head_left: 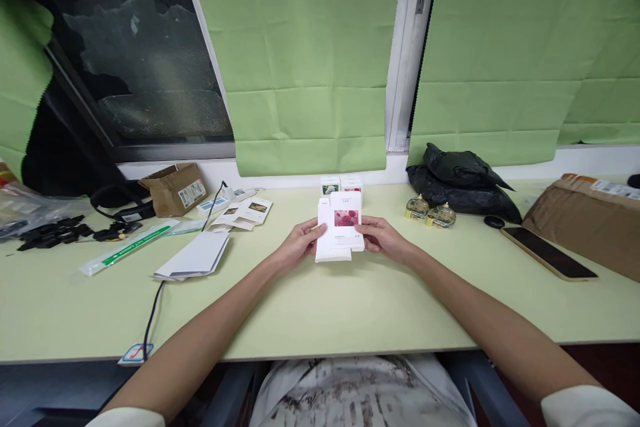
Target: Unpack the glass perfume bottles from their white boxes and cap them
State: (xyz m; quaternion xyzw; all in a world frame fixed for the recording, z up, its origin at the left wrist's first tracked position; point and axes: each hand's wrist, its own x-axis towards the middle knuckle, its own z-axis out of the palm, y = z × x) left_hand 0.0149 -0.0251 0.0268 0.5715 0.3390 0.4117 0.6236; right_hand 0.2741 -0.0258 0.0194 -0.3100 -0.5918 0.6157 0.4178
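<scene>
Between my two hands, just above the table, is a flattened white carton (342,237) with a picture of pink-red flowers on its front. My left hand (299,241) pinches its left edge, thumb on the front face. On the opposite edge, my right hand (383,239) grips it the same way. The fingers behind the carton are partly hidden. Behind it, near the wall, stand small white boxes (331,185) with flower pictures, partly covered by the carton. To the left lie flat printed cartons (250,212) and a stack of white folded card (195,257).
Two gold-trimmed glass bottles (441,215) stand to the right, before black plastic bags (465,183). Farther right are a phone (549,253) and a large brown package (590,220). At left are an open cardboard box (174,190), a green-striped packet (131,247) and a black cable (153,313).
</scene>
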